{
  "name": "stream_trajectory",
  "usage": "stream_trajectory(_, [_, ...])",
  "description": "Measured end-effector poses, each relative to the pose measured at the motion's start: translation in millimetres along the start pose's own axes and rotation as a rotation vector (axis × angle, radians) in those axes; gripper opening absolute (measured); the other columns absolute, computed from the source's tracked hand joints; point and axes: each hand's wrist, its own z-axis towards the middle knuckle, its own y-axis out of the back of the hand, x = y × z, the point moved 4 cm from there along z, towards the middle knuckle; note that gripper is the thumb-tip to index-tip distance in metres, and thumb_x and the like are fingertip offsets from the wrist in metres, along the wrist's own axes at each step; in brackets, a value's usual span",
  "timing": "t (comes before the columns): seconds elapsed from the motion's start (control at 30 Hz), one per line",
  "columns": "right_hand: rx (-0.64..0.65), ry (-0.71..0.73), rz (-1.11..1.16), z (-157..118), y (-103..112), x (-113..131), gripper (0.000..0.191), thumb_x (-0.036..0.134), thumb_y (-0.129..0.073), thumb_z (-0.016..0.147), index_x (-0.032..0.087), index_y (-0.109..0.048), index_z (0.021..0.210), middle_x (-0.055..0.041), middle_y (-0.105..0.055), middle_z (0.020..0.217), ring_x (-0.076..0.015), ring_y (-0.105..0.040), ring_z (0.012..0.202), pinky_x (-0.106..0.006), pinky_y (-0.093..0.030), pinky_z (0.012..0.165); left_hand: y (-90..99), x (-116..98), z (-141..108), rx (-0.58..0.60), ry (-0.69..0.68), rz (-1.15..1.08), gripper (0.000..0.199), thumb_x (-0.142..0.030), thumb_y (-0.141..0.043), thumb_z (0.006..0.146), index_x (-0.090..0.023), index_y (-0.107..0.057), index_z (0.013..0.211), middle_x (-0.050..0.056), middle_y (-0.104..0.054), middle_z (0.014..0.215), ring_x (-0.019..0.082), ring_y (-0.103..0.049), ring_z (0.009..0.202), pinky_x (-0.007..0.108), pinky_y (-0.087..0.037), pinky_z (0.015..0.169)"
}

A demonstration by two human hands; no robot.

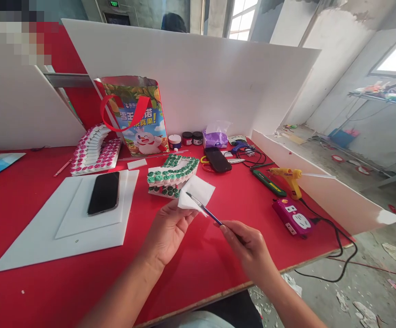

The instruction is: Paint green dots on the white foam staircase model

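A white tissue is pinched in my left hand, near the middle of the red table. My right hand holds a thin dark-blue paintbrush, its bristle end pointing up and left against the tissue. Just behind the tissue stands a white model covered with green rosettes, its lower right part hidden by the tissue. A similar model with pink rosettes sits farther back on the left. Small paint jars are lined up behind the green model.
White boards with a black phone lie left. A printed bag stands behind. Right are another phone, a green cutter, a yellow glue gun, a purple power box and black cables.
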Motion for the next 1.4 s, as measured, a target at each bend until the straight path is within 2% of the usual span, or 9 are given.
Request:
stream_trajectory(0.27, [-0.101, 0.229, -0.19, -6.0, -2.5, 13.3, 0.028, 0.029, -0.053, 0.099, 0.018, -0.079, 0.1, -0.0043, -0.061, 0.066, -0.0125, -0.051, 0.052, -0.024, -0.039, 0.047, -0.7, -1.1, -0.3, -0.01, -0.068, 0.033, 0.03, -0.032, -0.095, 0.058, -0.018, -0.081, 0.08, 0.007, -0.081, 0.09, 0.028, -0.074, 0.102, 0.043, -0.054, 0.099])
stream_trajectory(0.4, [-0.208, 0.407, -0.404, -13.4, -0.3, 18.1, 0.028, 0.018, -0.053, 0.099, 0.019, -0.078, 0.112, -0.0069, -0.066, 0.073, -0.0134, -0.057, 0.056, -0.024, -0.044, 0.052, 0.7, 1.4, 0.5, -0.076, -0.06, -0.009, 0.029, -0.03, -0.096, 0.056, -0.018, -0.08, 0.077, 0.006, -0.081, 0.088, 0.027, -0.076, 0.095, 0.044, -0.055, 0.096])
stream_trajectory(0.53, [-0.235, 0.511, -0.483, -16.9, 1.5, 20.5, 0.03, 0.013, -0.053, 0.098, 0.018, -0.076, 0.116, -0.009, -0.07, 0.076, -0.0156, -0.062, 0.062, -0.024, -0.046, 0.056, 1.3, 3.2, 1.4, -0.107, -0.014, -0.029, 0.033, -0.03, -0.098, 0.052, -0.017, -0.08, 0.077, 0.007, -0.081, 0.087, 0.025, -0.077, 0.087, 0.042, -0.055, 0.095])
stream_trajectory(0.7, [-0.1, 0.281, -0.334, -11.0, 1.5, 16.1, 0.027, 0.026, -0.051, 0.101, 0.017, -0.076, 0.096, -0.0039, -0.061, 0.063, -0.0124, -0.051, 0.051, -0.024, -0.039, 0.049, 1.7, -0.1, 0.8, -0.09, -0.03, -0.014, 0.032, -0.03, -0.098, 0.052, -0.018, -0.081, 0.076, 0.006, -0.081, 0.085, 0.024, -0.076, 0.088, 0.041, -0.055, 0.094])
stream_trajectory(0.83, [0.074, 0.006, -0.093, -8.0, -0.1, 11.0, 0.043, 0.045, -0.05, 0.1, 0.016, -0.068, 0.073, 0.0019, -0.045, 0.051, -0.0097, -0.035, 0.047, -0.025, -0.028, 0.045, 2.1, -1.4, 2.2, -0.06, -0.04, -0.009, 0.031, -0.031, -0.098, 0.055, -0.018, -0.081, 0.077, 0.006, -0.081, 0.087, 0.024, -0.076, 0.088, 0.04, -0.055, 0.092])
stream_trajectory(0.97, [0.232, -0.263, 0.18, -8.0, -2.7, 5.3, 0.055, 0.065, -0.052, 0.092, 0.015, -0.07, 0.079, 0.0039, -0.042, 0.046, -0.0091, -0.032, 0.045, -0.025, -0.026, 0.046, 4.6, -0.3, 5.2, -0.052, -0.031, -0.021, 0.03, -0.03, -0.098, 0.056, -0.017, -0.08, 0.076, 0.005, -0.082, 0.089, 0.019, -0.075, 0.085, 0.033, -0.055, 0.089])
stream_trajectory(1.1, [0.384, -0.477, 0.425, -11.0, -8.3, 1.4, 0.056, 0.069, -0.056, 0.088, 0.014, -0.068, 0.082, 0.0067, -0.04, 0.042, -0.0064, -0.024, 0.039, -0.024, -0.02, 0.042, 6.6, 0.8, 7.0, -0.048, -0.021, -0.026, 0.031, -0.032, -0.097, 0.057, -0.017, -0.08, 0.078, 0.005, -0.082, 0.089, 0.019, -0.075, 0.084, 0.031, -0.056, 0.085])
stream_trajectory(1.2, [0.349, -0.431, 0.371, -10.4, -7.2, 1.0, 0.053, 0.065, -0.056, 0.09, 0.015, -0.067, 0.08, 0.0059, -0.043, 0.043, -0.0069, -0.027, 0.041, -0.024, -0.023, 0.043, 6.8, 0.5, 6.9, -0.072, -0.018, -0.04, 0.032, -0.03, -0.098, 0.054, -0.016, -0.08, 0.077, 0.005, -0.082, 0.088, 0.018, -0.075, 0.083, 0.03, -0.055, 0.085])
stream_trajectory(1.4, [0.097, -0.103, -0.043, -11.3, -0.1, 6.9, 0.039, 0.046, -0.052, 0.098, 0.015, -0.068, 0.08, 0.0023, -0.051, 0.051, -0.0097, -0.04, 0.048, -0.023, -0.031, 0.048, 3.1, 0.0, 6.9, -0.104, -0.015, -0.031, 0.037, -0.031, -0.1, 0.048, -0.015, -0.079, 0.075, 0.006, -0.081, 0.083, 0.02, -0.075, 0.08, 0.033, -0.056, 0.083])
